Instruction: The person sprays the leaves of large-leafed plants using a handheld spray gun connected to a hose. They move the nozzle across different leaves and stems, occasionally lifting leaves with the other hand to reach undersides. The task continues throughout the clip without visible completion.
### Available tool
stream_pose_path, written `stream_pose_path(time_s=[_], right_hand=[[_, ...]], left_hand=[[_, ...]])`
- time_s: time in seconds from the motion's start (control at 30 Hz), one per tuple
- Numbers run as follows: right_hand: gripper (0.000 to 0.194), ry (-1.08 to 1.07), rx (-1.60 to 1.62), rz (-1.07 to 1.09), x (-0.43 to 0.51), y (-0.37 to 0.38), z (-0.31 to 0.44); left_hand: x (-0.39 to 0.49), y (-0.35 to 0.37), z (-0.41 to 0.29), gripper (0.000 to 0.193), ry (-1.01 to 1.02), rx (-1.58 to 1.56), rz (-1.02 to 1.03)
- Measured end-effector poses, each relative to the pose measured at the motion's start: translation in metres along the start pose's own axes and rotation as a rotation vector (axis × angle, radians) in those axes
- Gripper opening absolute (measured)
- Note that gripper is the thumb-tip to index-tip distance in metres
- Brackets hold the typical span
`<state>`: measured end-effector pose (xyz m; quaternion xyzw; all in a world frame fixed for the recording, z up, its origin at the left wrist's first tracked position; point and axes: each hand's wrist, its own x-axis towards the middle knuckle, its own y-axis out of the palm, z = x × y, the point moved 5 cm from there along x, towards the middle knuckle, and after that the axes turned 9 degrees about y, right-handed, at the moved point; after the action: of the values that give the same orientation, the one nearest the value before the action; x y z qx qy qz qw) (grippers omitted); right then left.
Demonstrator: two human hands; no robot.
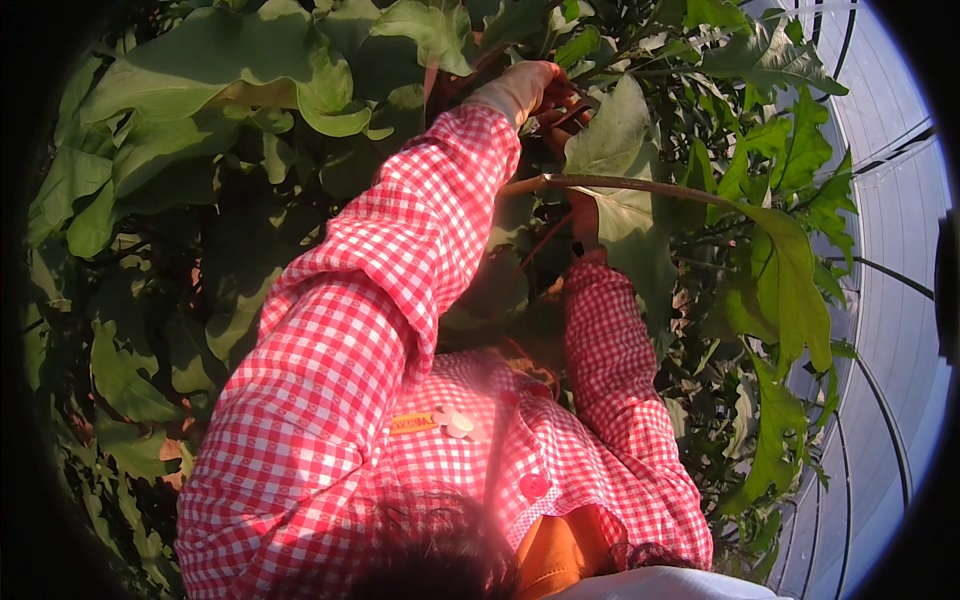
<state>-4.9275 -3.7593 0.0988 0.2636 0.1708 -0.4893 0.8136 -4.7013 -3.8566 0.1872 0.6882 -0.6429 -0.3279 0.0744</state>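
Observation:
My left hand reaches in among large-leaved plants at the top centre, its fingers bent by the stems and in shadow. My right hand comes up from below, close under it, mostly behind a broad pale green leaf. Dark reddish shapes lie between the fingertips; whether these are fingers, stems or a tool cannot be told. What either hand grips is hidden. A thick brownish leaf stalk crosses over my right hand and ends in a drooping yellow-green leaf.
Dense foliage surrounds both arms, with large leaves at the upper left and lobed leaves at the right. Beyond them curves a pale sheet wall with dark thin ribs. Patches of reddish ground show low at the left.

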Motion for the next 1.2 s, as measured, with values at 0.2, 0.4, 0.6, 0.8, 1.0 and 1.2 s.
stream_pose_path(time_s=[0.2, 0.4, 0.6, 0.8, 1.0, 1.2], right_hand=[[0.037, 0.044, 0.035, -0.082, -0.021, 0.029, 0.017], [0.028, 0.059, 0.086, -0.112, -0.009, 0.010, 0.003], [0.025, 0.047, 0.089, -0.012, 0.021, -0.018, -0.016], [0.024, 0.080, 0.143, -0.022, 0.009, -0.002, -0.007], [0.023, 0.075, 0.266, -0.013, 0.000, 0.019, 0.000], [0.025, 0.066, 0.173, -0.089, 0.001, 0.011, -0.006]], left_hand=[[-0.003, 0.002, -0.001, 0.028, 0.072, -0.002, 0.060], [0.002, 0.004, 0.003, 0.027, 0.003, -0.069, -0.034], [-0.001, 0.003, 0.003, 0.026, 0.068, -0.100, -0.075], [0.003, 0.000, 0.002, 0.021, 0.145, -0.091, -0.079], [0.004, 0.001, 0.005, 0.022, 0.132, -0.152, -0.060], [0.008, -0.001, 0.002, 0.021, 0.162, -0.122, -0.090]])
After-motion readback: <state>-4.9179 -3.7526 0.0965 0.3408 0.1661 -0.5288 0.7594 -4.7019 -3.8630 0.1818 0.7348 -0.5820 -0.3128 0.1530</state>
